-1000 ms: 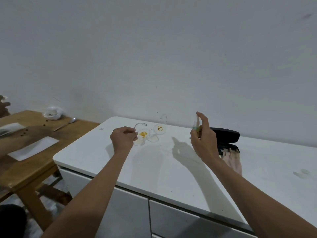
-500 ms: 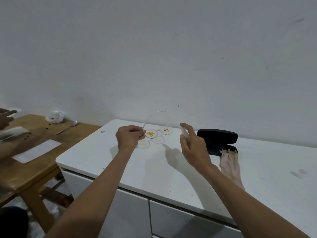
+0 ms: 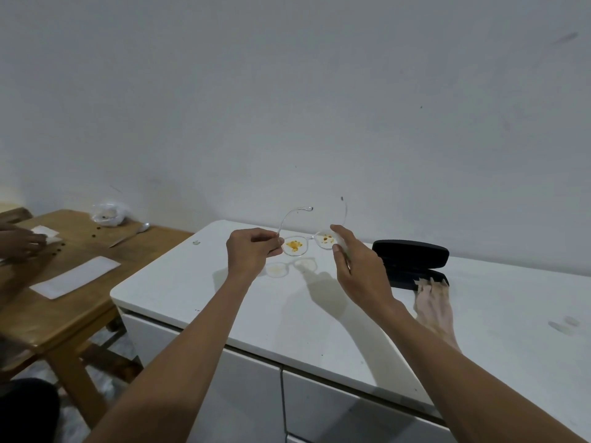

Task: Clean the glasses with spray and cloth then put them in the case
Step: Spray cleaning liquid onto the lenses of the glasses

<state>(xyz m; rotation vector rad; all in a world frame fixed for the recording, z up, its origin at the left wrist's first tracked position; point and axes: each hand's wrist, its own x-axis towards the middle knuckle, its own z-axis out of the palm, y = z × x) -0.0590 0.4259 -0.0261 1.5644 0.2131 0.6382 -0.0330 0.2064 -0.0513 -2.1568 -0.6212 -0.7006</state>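
The left hand (image 3: 252, 251) pinches the clear glasses (image 3: 308, 243) by the hinge, lifting their yellow-smeared lenses above the white cabinet top (image 3: 192, 282), seemingly so the right hand (image 3: 355, 266), gripping the spray bottle (image 3: 341, 247) at the frame's 3 o'clock, can mist them; the open case (image 3: 411, 262) waits further toward 3 o'clock

I seem to be in a plain home room. I see a bare white wall (image 3: 287, 91), a white cabinet (image 3: 319, 314) with drawer fronts, and a wooden table (image 3: 80, 298) beside it.
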